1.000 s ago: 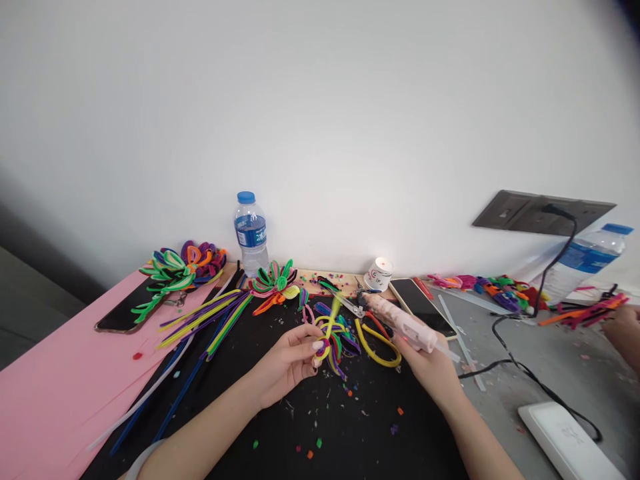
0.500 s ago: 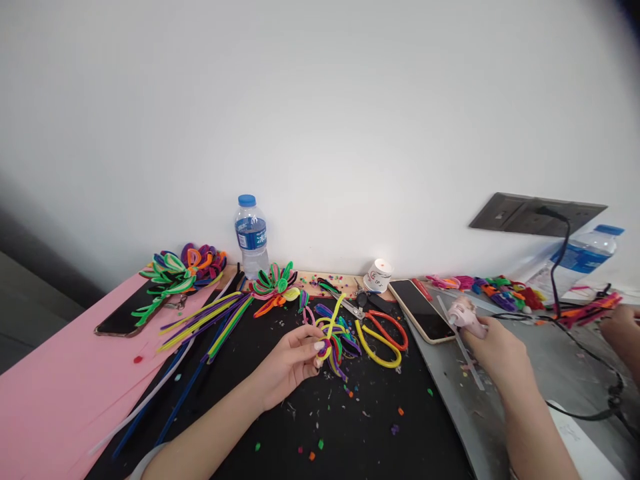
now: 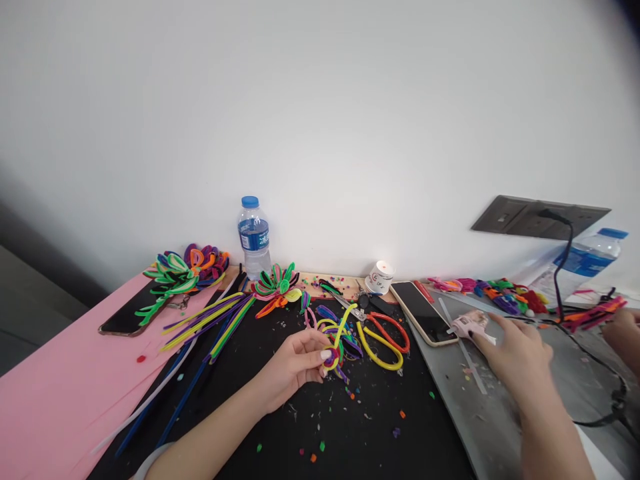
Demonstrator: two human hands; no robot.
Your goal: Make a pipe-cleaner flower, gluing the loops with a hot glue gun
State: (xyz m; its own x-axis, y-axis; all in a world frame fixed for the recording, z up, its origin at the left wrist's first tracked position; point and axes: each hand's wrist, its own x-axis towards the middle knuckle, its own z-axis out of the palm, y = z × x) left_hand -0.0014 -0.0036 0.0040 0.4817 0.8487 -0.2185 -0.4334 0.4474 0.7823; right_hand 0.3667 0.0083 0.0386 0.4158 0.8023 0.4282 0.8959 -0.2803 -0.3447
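head view, all places given from the black mat [image 3: 310,427]; left hand [image 3: 295,363], over the mat's middle, fingertips pinched together on a pipe-cleaner flower [image 3: 336,340] of yellow, purple and green loops, held just above the mat; right hand [image 3: 520,353], off the mat's right edge over the grey board [image 3: 480,427], fingers loosely curled over the rear of a pink glue gun [image 3: 470,325] lying on that board, whether they clamp it cannot be told; scissors [image 3: 383,333] with red and yellow handles, on the mat just right of the flower; phone [image 3: 424,312] at the mat's upper right corner; water bottle [image 3: 255,237] behind the mat's far edge; loose pipe cleaners [image 3: 210,320] on the mat's left part; another person's hand [image 3: 623,330], far right of the mat.
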